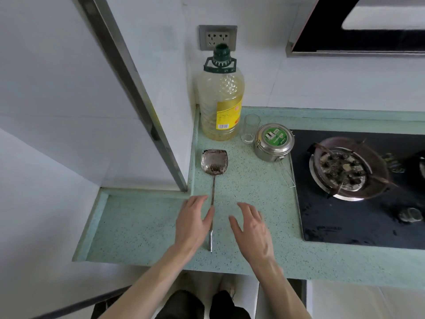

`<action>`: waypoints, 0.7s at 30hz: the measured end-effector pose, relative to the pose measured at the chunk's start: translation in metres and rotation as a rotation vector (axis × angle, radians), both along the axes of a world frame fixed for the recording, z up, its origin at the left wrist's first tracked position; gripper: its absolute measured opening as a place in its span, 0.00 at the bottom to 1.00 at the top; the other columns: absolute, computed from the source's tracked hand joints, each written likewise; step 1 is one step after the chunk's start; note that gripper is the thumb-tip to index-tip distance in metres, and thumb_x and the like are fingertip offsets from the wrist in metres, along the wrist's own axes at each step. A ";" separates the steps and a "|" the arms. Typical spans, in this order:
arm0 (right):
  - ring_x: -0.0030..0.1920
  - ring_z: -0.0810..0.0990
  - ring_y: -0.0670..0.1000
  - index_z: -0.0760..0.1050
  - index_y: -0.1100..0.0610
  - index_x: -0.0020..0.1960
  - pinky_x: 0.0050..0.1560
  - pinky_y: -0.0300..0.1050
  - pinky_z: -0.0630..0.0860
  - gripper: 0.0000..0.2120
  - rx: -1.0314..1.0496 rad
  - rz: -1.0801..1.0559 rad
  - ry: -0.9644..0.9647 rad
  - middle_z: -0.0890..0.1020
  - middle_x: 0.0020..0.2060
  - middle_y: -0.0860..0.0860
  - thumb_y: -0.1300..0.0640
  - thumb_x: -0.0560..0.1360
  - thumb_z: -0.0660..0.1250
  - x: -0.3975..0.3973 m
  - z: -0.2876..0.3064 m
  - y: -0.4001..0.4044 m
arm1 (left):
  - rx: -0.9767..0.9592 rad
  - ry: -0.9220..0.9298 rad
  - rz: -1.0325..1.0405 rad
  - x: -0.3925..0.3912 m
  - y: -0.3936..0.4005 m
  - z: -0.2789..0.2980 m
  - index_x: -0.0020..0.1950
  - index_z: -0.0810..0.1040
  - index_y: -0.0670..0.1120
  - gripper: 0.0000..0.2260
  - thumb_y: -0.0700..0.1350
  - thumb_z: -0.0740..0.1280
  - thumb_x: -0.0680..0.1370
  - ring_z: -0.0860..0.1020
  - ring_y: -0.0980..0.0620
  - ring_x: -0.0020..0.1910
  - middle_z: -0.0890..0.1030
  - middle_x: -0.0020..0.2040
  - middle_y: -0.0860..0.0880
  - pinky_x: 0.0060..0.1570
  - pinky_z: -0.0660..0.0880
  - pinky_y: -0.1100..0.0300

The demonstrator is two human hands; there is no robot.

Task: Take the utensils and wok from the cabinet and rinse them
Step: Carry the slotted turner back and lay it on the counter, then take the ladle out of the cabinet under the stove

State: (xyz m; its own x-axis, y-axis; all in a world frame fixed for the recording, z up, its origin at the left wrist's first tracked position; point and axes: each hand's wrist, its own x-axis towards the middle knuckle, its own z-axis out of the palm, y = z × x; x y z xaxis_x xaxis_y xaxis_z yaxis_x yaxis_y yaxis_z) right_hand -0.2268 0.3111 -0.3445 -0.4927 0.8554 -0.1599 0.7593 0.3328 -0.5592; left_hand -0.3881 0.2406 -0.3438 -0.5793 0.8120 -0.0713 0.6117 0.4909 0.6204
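Steel is showing along the whole length of the spatula, which is lying flat on the green speckled bench with its blade pointing toward the wall and its handle end pointing toward the person. The left hand is lying over the middle of the handle, its grip spread and its fingers straight; the thumb is resting against the handle, and nothing is being pinched. The right hand is hovering just beside the spatula, on the side toward the stove, its grip also spread and its fingers relaxed, with a strip of bare bench showing between it and the handle.

Beyond the spatula's blade, a large bottle of cooking oil with a green cap is standing upright in the corner against the wall. Next to it, farther from the spatula, a clear drinking glass is standing, and a round steel lunch tin with a green label is sitting just beside the glass. Well apart from the spatula, past the tin, a black gas stove is carrying a worn burner.
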 end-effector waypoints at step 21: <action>0.80 0.66 0.55 0.67 0.57 0.79 0.78 0.56 0.65 0.31 0.545 -0.500 -0.248 0.72 0.77 0.53 0.39 0.84 0.59 0.167 0.114 -0.127 | 0.205 0.349 -0.665 0.121 -0.043 0.091 0.76 0.70 0.45 0.25 0.58 0.57 0.84 0.67 0.45 0.78 0.73 0.75 0.47 0.77 0.63 0.45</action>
